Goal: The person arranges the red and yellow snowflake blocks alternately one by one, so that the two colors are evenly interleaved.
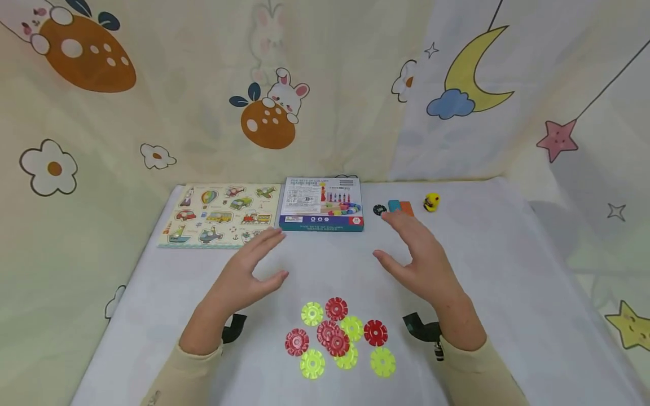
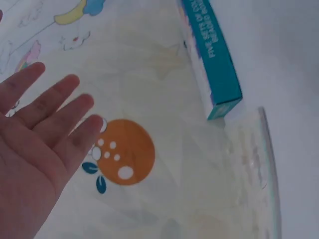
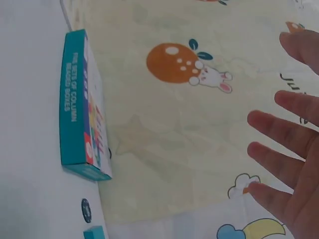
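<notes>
Both hands are raised over the white table with palms facing each other and nothing in them. The left hand [image 1: 246, 279] hangs near the picture puzzle board [image 1: 218, 217], fingers spread. Over the right half, the right hand [image 1: 421, 262] has its fingers extended, their tips overlapping the small black disc [image 1: 379, 210] in the head view. Between the forearms lies a loose group of flower-shaped discs, several red [image 1: 376, 332] and several yellow-green [image 1: 383, 362]. Two of the red discs overlap in the middle, partly covering yellow-green ones.
A teal-edged bead box [image 1: 321, 203] lies at the back beside the puzzle board. To its right are a blue block [image 1: 394, 206], an orange block [image 1: 407, 208] and a yellow duck figure [image 1: 431, 202]. A printed cloth [image 1: 345, 129] hangs behind the table and along its sides.
</notes>
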A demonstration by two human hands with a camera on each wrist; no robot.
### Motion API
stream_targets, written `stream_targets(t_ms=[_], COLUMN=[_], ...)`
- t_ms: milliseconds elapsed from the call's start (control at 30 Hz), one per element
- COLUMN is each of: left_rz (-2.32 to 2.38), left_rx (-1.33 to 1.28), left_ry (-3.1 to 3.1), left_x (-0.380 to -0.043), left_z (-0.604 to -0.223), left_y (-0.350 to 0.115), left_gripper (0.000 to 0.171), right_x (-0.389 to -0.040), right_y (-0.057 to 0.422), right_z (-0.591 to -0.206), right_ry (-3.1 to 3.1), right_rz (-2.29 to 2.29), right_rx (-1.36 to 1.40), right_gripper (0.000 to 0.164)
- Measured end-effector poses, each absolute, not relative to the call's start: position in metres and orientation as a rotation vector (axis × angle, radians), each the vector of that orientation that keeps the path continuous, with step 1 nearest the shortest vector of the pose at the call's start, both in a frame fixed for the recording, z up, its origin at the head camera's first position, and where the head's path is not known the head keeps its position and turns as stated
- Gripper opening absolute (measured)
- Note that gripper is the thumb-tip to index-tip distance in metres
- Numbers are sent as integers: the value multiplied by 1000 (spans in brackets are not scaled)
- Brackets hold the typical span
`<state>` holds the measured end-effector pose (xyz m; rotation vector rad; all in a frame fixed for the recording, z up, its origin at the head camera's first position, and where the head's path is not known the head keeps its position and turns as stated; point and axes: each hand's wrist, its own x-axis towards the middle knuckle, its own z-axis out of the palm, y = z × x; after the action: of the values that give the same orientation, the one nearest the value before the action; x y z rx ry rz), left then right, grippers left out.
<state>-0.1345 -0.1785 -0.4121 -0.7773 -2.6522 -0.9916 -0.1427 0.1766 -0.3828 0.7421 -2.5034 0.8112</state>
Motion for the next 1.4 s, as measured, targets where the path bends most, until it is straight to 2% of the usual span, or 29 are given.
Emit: stream_targets(t_ms=[300,433,533,700,900,1400], left_rz=[-1408,-1353,-1253,-1111,-1032,-818], left_rx=[-1025,-1052,-1049,-1025,-1009,-1010], left_ry=[-2987,-3154,-3226,-3293,-3327,-3359], left_x=[-135,-135,-133,-129,-126,-120], left_z=[-448,-462,-472,-478,-478,-482], left_y=[-153,-145,-138,-130,-127,-119], left_gripper=[47,46,48,45,36,46], right_x=[-143,-145,-146,-149,-145,-143], right_y=[149,138,130,120,112,105], right_z=[-413,-433,-450,-472,-480,-481], right_ry=[-2710,-2828,-2940,-3113,-3271,-3329], right_rz=[1149,1351,1422,1325,1075,995], right_rx=[1031,1157,1197,1179,1091,1028], right_gripper=[50,41,41,42,38,38])
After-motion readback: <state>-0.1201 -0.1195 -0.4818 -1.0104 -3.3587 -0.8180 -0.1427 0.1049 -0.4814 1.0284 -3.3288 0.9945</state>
